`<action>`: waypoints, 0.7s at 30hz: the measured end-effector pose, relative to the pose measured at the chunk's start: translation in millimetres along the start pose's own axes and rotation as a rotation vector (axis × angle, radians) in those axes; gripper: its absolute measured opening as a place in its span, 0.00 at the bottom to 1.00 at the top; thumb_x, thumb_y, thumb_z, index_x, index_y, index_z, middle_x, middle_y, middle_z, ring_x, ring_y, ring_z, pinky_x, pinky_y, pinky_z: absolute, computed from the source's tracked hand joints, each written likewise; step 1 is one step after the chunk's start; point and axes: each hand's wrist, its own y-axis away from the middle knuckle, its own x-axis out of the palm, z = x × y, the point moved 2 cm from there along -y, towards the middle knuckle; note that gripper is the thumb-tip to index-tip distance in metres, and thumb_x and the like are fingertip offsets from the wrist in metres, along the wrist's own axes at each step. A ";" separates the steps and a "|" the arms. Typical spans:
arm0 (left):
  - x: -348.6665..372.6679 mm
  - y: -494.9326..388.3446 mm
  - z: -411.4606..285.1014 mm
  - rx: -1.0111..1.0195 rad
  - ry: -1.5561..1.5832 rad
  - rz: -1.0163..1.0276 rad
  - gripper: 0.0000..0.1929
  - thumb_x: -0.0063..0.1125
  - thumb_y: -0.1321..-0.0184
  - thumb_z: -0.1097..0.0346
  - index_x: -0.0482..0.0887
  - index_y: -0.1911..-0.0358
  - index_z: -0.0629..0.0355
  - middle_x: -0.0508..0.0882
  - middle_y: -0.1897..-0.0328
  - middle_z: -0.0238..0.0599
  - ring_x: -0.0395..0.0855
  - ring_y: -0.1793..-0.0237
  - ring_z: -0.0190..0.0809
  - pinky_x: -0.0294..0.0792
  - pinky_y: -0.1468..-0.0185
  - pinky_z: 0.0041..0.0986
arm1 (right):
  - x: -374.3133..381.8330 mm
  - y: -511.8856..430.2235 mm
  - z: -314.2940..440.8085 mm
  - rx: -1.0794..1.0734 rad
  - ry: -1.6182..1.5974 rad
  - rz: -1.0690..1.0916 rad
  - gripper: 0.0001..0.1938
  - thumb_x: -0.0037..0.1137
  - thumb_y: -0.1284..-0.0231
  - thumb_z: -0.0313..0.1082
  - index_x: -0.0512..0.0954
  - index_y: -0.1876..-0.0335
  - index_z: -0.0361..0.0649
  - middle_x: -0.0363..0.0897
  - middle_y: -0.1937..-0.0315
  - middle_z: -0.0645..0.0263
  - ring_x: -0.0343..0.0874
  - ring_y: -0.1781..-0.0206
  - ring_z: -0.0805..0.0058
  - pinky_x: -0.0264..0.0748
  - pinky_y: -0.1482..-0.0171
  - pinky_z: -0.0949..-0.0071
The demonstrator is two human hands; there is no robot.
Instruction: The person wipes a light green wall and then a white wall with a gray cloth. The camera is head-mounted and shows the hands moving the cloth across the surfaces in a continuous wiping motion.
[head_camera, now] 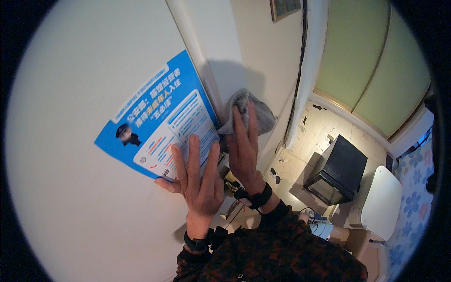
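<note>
My left hand point(202, 183) lies with its fingers spread over the lower part of a blue-and-white printed poster point(155, 105). The poster sits flat on a white door point(88, 204), along the door's edge, and bears writing and a small cartoon figure. Just right of that edge, my right hand point(243, 151) presses a crumpled grey cloth point(259, 118) against the pale surface point(225, 42) beside the door. Below the hands, a metal door handle point(230, 209) shows, with lock parts point(230, 185) partly hidden by my right wrist.
A black box-shaped cabinet point(336, 169) stands on the tiled floor point(299, 155), with dark scraps scattered about. Near it is a white chair point(380, 204). Green sliding panels point(356, 53) rise behind. Flower-patterned fabric point(410, 211) hangs at the right, and a framed item point(284, 8) is at the top.
</note>
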 end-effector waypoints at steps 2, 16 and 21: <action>7.7 -8.6 -4.0 0.008 -0.004 -0.024 0.21 0.50 0.39 0.69 0.84 0.44 0.45 0.72 0.29 0.36 0.54 0.23 0.47 0.06 0.28 0.49 | 2.0 -1.8 -7.1 -0.032 0.028 0.001 0.26 0.48 0.41 0.19 0.68 0.34 0.33 0.49 0.26 0.38 0.51 0.25 0.38 0.53 0.27 0.50; -102.4 6.5 48.2 -0.159 -0.181 -0.281 0.19 0.53 0.41 0.70 0.84 0.45 0.51 0.69 0.31 0.60 0.52 0.24 0.61 0.19 0.24 0.49 | 56.3 -22.3 114.9 -0.242 -0.176 -0.002 0.26 0.42 0.29 0.42 0.65 0.31 0.33 0.44 0.27 0.34 0.46 0.26 0.29 0.48 0.29 0.39; -171.9 40.0 84.2 -0.212 -0.272 -0.334 0.21 0.52 0.38 0.63 0.79 0.41 0.58 0.64 0.29 0.64 0.46 0.22 0.63 0.22 0.24 0.51 | 72.0 25.3 190.4 -0.359 -0.179 0.135 0.27 0.45 0.30 0.48 0.67 0.31 0.39 0.44 0.27 0.34 0.46 0.27 0.27 0.50 0.30 0.35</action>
